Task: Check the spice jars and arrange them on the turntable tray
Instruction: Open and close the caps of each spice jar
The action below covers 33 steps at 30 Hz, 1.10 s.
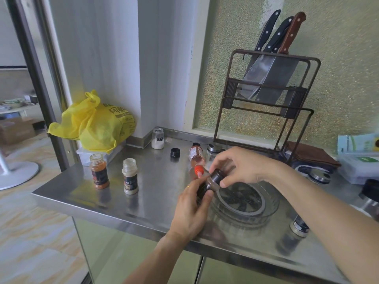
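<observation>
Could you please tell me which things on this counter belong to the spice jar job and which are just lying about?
Belonging to the job:
- dark jar in both hands
- open orange spice jar
- open pale spice jar
- white-powder jar
- loose black cap
- clear turntable tray

Just lying about:
- yellow bag
- knife rack
- brown cloth

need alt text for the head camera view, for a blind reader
Two bare hands hold a dark spice jar above a steel counter: left hand grips the body, right hand its black cap. A clear round turntable tray sits beneath; two uncapped jars stand left.
</observation>
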Tool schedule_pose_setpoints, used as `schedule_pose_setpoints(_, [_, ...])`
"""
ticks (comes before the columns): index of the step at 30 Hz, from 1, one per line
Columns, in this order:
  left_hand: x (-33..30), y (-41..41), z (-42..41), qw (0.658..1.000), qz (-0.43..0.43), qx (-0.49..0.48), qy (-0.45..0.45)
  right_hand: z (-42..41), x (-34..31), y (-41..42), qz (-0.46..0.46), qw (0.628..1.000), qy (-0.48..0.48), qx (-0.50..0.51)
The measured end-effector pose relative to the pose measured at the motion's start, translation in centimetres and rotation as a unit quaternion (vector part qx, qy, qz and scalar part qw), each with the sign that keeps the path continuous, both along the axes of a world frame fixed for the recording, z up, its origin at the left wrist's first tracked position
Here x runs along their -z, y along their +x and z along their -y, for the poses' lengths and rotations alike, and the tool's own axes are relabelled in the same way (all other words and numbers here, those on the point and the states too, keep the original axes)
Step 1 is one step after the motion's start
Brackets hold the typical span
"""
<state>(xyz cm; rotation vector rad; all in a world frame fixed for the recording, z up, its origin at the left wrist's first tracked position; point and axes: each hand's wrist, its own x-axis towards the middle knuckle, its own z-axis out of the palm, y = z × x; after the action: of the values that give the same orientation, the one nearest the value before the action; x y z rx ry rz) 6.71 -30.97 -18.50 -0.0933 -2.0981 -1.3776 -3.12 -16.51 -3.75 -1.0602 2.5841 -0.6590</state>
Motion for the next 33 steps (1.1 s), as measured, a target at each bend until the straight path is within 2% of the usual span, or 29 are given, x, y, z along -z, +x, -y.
schedule_pose_setpoints(4, [-0.2, 0.1, 0.0, 1.0, 0.006, 0.011, 0.011, -0.3, 0.4, -0.2, 0.044, 0.998, -0.036, 0.0])
schedule_pose_setpoints(8, [-0.1, 0.1, -0.1, 1.0, -0.004, 0.016, -0.008, 0.1, 0.3, -0.3, 0.053, 0.998, 0.011, 0.045])
schedule_pose_setpoints(10, [0.1, 0.1, 0.0, 1.0, -0.01, 0.018, -0.013, 0.0, -0.3, -0.3, 0.041, 0.998, 0.041, 0.035])
schedule_pose_setpoints(13, [0.3, 0.0, 0.0, 1.0, -0.012, 0.016, -0.015, 0.1, -0.9, 0.1, 0.03, 0.999, 0.038, -0.005])
schedule_pose_setpoints(16, [-0.1, 0.3, -0.1, 0.999, -0.015, 0.023, -0.02, 0.4, -0.6, 0.3, 0.065, 0.997, 0.022, 0.039])
schedule_pose_setpoints(19, [-0.3, 0.4, -0.1, 0.999, -0.017, 0.029, -0.03, 0.4, -0.5, 0.1, 0.045, 0.996, 0.045, 0.055])
schedule_pose_setpoints(23, [-0.6, 0.5, -0.2, 0.999, -0.01, 0.036, -0.012, 0.1, -0.4, 0.1, 0.071, 0.997, -0.003, 0.044])
schedule_pose_setpoints(25, [-0.6, 0.5, 0.0, 0.999, 0.002, 0.042, 0.033, 0.1, 0.1, 0.2, 0.077, 0.996, -0.027, 0.041])
schedule_pose_setpoints(27, [-0.6, 0.2, 0.2, 0.989, 0.034, 0.065, 0.128, 0.0, 0.4, 0.2, 0.069, 0.996, -0.046, 0.025])
schedule_pose_setpoints(29, [-0.9, 0.0, 0.6, 0.964, 0.066, 0.119, 0.229, -0.1, 0.2, 0.3, 0.064, 0.996, -0.062, -0.005])
schedule_pose_setpoints(33, [-1.5, 0.0, 1.4, 0.901, 0.11, 0.242, 0.344, -0.2, 0.1, 0.6, 0.092, 0.99, -0.094, -0.05])
